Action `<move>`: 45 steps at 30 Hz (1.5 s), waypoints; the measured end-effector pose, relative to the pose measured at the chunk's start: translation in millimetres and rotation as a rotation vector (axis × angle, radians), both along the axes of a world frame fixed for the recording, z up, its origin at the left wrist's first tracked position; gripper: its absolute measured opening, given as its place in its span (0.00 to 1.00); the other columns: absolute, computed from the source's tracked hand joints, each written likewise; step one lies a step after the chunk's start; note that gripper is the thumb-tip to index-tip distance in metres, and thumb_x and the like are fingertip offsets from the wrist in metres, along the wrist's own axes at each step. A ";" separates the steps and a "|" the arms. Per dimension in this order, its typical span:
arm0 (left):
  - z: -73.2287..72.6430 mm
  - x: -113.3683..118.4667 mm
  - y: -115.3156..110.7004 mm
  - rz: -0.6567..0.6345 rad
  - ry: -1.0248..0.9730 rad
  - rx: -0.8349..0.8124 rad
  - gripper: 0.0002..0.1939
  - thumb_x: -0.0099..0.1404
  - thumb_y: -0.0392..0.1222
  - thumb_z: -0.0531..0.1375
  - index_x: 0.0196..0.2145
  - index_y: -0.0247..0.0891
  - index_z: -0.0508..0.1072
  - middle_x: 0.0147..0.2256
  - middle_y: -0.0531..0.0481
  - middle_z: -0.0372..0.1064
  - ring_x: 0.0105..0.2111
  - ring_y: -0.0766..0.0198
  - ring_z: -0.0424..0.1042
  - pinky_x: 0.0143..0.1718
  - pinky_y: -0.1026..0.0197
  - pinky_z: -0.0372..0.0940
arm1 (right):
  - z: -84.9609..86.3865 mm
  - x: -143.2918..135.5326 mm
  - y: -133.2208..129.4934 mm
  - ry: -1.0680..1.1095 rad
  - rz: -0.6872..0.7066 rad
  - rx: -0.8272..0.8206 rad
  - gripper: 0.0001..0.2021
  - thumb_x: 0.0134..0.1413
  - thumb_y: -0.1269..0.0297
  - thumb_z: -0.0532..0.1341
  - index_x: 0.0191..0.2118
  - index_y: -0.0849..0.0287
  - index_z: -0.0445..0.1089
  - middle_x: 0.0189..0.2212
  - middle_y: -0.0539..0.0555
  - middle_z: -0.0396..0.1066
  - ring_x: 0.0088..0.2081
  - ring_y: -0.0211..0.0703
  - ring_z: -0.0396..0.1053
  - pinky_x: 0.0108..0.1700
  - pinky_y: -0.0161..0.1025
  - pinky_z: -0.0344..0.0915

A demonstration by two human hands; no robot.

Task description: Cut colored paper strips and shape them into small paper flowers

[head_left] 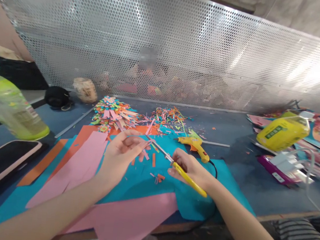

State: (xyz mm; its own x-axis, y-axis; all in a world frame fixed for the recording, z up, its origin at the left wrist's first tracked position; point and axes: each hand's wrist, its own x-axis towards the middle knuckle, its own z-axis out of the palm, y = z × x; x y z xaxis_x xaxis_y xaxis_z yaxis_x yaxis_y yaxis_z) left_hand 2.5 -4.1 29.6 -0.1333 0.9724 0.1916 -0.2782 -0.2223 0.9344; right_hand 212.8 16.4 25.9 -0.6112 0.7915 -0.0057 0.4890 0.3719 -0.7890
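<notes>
My right hand is closed around yellow-handled scissors, whose blades point up and left toward my other hand. Thumb and fingers of my left hand are pinched together close to the blade tips, on what looks like a thin pink paper strip. Whether the blades touch the strip I cannot tell. Below lies blue paper with small cut pieces on it, among them an orange strip. Just beyond my right hand is a yellow glue gun.
Larger pink sheets lie to the left, beside a phone and a green bottle. A fringed paper bundle and paper scraps are behind. Rightward are a yellow bottle and a purple power strip.
</notes>
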 end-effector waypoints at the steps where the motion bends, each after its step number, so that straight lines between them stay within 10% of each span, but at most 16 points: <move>1: -0.1 0.1 0.2 0.002 0.002 -0.002 0.14 0.51 0.37 0.64 0.34 0.39 0.64 0.24 0.57 0.69 0.16 0.71 0.66 0.15 0.68 0.58 | -0.1 0.0 0.1 -0.002 -0.001 0.001 0.14 0.50 0.56 0.59 0.32 0.57 0.52 0.19 0.42 0.50 0.21 0.31 0.46 0.20 0.32 0.43; 45: -0.7 -4.7 2.8 -0.030 0.023 0.031 0.12 0.53 0.37 0.63 0.36 0.38 0.65 0.24 0.57 0.68 0.18 0.71 0.67 0.15 0.69 0.59 | -3.6 2.4 4.3 0.019 0.022 0.000 0.15 0.50 0.52 0.58 0.31 0.57 0.53 0.19 0.43 0.52 0.21 0.31 0.47 0.20 0.31 0.44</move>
